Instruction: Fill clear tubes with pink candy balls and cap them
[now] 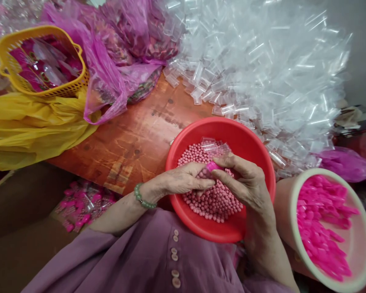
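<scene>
Over a red basin (264, 165) of pink beads (215, 205), my left hand (183, 178) is closed around a small clear plastic tube (203, 173) with what look like beads inside. My right hand (247, 179) pinches the bright pink cap (212, 166) at the tube's end. Whether the cap is fully seated I cannot tell, since my fingers cover part of it. Other clear tubes (209, 144) lie on the beads at the basin's far side, just beyond my fingers.
A large heap of clear tubes (256, 61) covers the table's (146, 126) far right. A pale bucket (285, 203) holds pink caps (320, 232). Left are a yellow basket (79, 81), yellow bag (33, 126) and purple bags (110, 89). Filled, pink-capped tubes (85, 205) lie below the table edge.
</scene>
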Tool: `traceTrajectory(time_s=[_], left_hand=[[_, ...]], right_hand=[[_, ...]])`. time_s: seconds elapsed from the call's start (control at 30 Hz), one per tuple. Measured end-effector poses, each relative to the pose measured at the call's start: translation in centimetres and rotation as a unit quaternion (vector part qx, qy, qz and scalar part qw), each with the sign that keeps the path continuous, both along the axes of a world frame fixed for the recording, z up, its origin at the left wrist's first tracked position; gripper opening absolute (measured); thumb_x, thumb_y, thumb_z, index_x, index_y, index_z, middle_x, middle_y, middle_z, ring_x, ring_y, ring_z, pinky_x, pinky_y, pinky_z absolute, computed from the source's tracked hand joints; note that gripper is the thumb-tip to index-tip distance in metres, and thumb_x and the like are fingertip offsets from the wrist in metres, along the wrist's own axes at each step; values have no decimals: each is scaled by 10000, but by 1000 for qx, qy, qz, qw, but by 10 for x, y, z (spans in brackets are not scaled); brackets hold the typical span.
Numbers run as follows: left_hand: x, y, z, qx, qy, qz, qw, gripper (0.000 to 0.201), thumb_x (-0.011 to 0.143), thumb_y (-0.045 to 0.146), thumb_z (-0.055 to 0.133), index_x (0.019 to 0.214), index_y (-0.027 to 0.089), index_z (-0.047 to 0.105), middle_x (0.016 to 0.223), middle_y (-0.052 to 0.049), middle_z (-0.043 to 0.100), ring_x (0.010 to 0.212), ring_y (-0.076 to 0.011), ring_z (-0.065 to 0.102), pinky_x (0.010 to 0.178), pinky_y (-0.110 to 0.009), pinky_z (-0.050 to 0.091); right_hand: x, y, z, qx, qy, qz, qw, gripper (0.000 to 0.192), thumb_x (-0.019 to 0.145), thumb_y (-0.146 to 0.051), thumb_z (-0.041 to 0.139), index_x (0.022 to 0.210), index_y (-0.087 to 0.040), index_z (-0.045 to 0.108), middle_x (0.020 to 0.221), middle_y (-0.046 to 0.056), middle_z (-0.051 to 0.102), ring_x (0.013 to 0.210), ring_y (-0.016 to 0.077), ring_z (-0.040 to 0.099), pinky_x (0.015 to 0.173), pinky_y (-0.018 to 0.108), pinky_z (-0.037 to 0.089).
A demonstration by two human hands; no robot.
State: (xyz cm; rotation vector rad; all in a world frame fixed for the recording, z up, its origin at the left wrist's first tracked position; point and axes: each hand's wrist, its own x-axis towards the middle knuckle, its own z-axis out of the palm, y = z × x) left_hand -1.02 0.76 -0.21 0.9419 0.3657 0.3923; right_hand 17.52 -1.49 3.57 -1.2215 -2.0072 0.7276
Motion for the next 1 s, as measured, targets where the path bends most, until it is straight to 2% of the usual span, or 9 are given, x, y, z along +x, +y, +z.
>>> traceTrajectory(time_s=[0.13, 0.27, 0.33, 0.4, 0.5, 0.67, 0.87, 1.0], left_hand=[[0, 0, -2, -51, -14, 1, 999, 456, 739, 553, 728, 677, 140, 545, 572, 12, 531, 515, -81, 480, 507, -220, 372], [2, 2, 0, -112, -28, 54, 992, 460, 694, 516, 787, 620, 117, 570, 560, 11, 517, 512, -64, 445, 499, -211, 334], [3, 2, 1, -127, -29, 69, 989, 447, 692, 495, 798, 611, 108, 588, 580, 0, 535, 531, -68, 458, 503, -212, 329], [4, 1, 2, -145, -34, 87, 985, 420, 674, 469, 820, 638, 107, 609, 603, -2, 556, 553, -74, 479, 523, -211, 344], [5, 1, 1, -163, -47, 101, 980, 402, 650, 431, 849, 635, 106, 611, 594, 12, 549, 556, -64, 475, 551, -204, 362], [3, 2, -2, -191, -56, 84, 976, 420, 641, 440, 854, 619, 97, 613, 601, -3, 572, 557, -70, 505, 546, -202, 373], [2, 2, -1, -177, -72, 65, 979, 444, 666, 459, 836, 597, 88, 603, 598, -12, 566, 562, -70, 517, 565, -205, 378], [2, 2, -1, -179, -76, 66, 979, 443, 664, 454, 839, 601, 87, 599, 597, -7, 552, 560, -67, 503, 566, -208, 369]], right_hand=[[-1, -1, 1, 36, -40, 26, 998, 178, 887, -254, 656, 1062, -220, 649, 852, 23, 696, 758, 160, 666, 705, 281, 542], [-10, -3, -5, 80, -125, 34, 988, 612, 783, -465, 741, 1265, -169, 507, 993, 108, 653, 880, 255, 651, 747, 383, 556], [-16, -4, -9, 99, -166, 31, 981, 768, 749, -512, 751, 1339, -148, 420, 1110, 167, 620, 991, 311, 626, 807, 454, 553], [-21, -6, -13, 127, -190, 16, 973, 762, 784, -461, 715, 1380, -146, 359, 1179, 198, 593, 1058, 333, 598, 849, 493, 542], [-25, -5, -14, 174, -216, 5, 961, 697, 827, -386, 631, 1406, -145, 327, 1166, 197, 603, 1043, 330, 602, 837, 490, 539], [-26, -2, -13, 212, -277, 27, 937, 756, 831, -455, 605, 1427, -105, 298, 1156, 213, 627, 1033, 348, 614, 796, 473, 526], [-27, 2, -19, 247, -234, 16, 940, 761, 826, -460, 591, 1437, -119, 291, 1069, 188, 640, 919, 319, 627, 738, 454, 540], [-26, 2, -24, 242, -217, 16, 946, 764, 820, -463, 585, 1452, -155, 286, 1060, 175, 618, 916, 313, 617, 754, 450, 543]])
